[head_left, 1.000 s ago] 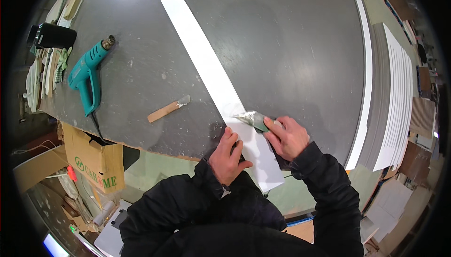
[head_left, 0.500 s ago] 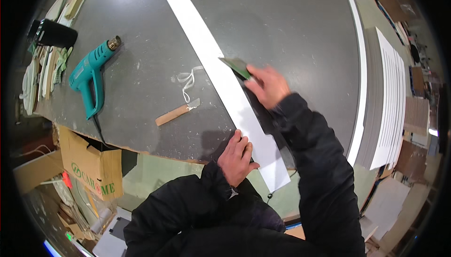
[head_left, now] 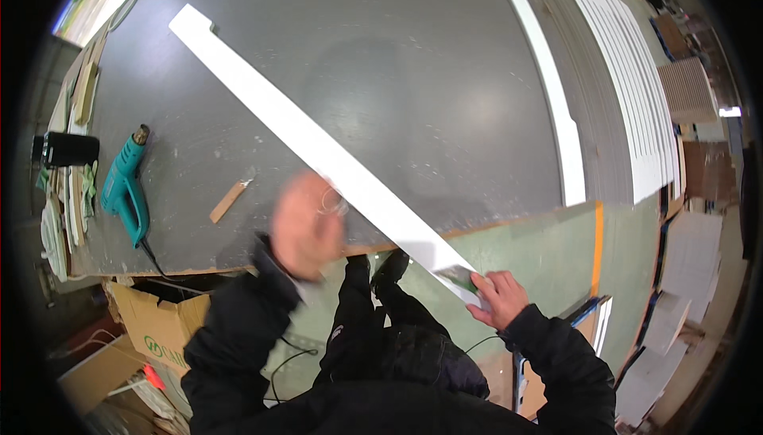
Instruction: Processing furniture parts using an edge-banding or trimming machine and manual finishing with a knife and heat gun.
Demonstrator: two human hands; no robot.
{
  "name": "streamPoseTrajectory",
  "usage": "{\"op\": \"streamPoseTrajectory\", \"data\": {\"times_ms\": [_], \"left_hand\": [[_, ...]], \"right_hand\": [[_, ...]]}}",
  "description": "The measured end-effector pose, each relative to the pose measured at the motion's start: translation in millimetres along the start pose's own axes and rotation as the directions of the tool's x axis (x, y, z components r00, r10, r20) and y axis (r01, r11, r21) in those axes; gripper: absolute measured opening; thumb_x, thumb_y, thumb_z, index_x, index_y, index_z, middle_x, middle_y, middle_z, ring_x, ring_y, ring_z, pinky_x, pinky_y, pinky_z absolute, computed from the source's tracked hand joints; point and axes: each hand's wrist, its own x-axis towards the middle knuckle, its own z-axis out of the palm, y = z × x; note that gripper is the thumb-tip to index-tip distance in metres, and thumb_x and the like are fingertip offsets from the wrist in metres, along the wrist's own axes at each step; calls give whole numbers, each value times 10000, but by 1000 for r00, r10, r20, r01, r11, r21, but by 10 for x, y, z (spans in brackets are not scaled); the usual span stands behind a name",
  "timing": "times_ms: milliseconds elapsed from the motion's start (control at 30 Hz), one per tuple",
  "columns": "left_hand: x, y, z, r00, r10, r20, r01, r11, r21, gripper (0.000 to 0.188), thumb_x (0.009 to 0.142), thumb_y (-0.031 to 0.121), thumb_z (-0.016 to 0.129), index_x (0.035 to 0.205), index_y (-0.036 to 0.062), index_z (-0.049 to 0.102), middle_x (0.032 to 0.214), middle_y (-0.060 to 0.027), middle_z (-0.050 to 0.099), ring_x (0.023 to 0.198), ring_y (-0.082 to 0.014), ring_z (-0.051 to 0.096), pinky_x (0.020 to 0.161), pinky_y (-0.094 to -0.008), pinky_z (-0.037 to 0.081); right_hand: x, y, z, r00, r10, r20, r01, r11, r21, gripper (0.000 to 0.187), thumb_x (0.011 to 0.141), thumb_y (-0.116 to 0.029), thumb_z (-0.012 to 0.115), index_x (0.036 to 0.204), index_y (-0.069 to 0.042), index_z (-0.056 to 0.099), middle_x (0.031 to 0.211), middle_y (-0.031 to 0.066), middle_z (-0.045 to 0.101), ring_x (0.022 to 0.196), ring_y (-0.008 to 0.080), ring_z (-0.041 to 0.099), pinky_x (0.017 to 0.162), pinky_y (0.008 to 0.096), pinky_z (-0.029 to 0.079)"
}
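A long white strip board (head_left: 302,137) lies slantwise across the grey table, its near end jutting out past the front edge. At that end my right hand (head_left: 502,300) is closed round a flat green piece with a greyish edge (head_left: 459,277), which rests on the board. Smeared by motion, my left hand (head_left: 308,224) is over the table's front edge, beside the board's left side. A thin pale loop (head_left: 332,200) shows at its fingers; whether they grip it is unclear. Farther left lies a small blade with a wooden handle (head_left: 230,200).
A teal heat gun (head_left: 125,188) lies at the table's left, near a black cylinder (head_left: 71,149). Another white strip (head_left: 560,117) runs along the right edge, beside stacked white panels (head_left: 628,77). A cardboard box (head_left: 155,324) stands below the table at left.
The white board's near end has come farther out past the table edge. My right hand has moved down to it with the green piece. My left hand has left the board, moving left.
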Motion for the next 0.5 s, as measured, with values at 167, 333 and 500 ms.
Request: {"op": "streamPoseTrajectory", "data": {"times_ms": [167,333,500], "left_hand": [[366,-830,219,945,-155,288,33,922,386,649,875,293,681,1367,-57,446,1454,-269,393,1374,-455,321,1125,-468,291],[418,-737,392,941,-172,292,78,948,309,706,877,339,686,1401,-51,418,1499,-258,338,1424,-419,256,1142,-417,276],[486,-666,473,920,-265,289,114,886,450,749,832,401,719,1373,-50,464,1497,-263,338,1400,-417,308,1124,-414,305]], "right_hand": [[-1303,490,0,995,94,-45,-97,991,-87,557,712,-174,783,1229,-114,583,1059,114,588,921,310,580,758,399,521],[-2141,13,240,707,695,129,-663,589,462,432,773,-154,778,1174,-128,622,1016,136,580,860,290,598,667,377,532],[-1291,-133,338,892,424,-156,-379,890,253,515,766,-168,799,1246,-180,613,978,142,578,812,306,602,627,384,523]]}}
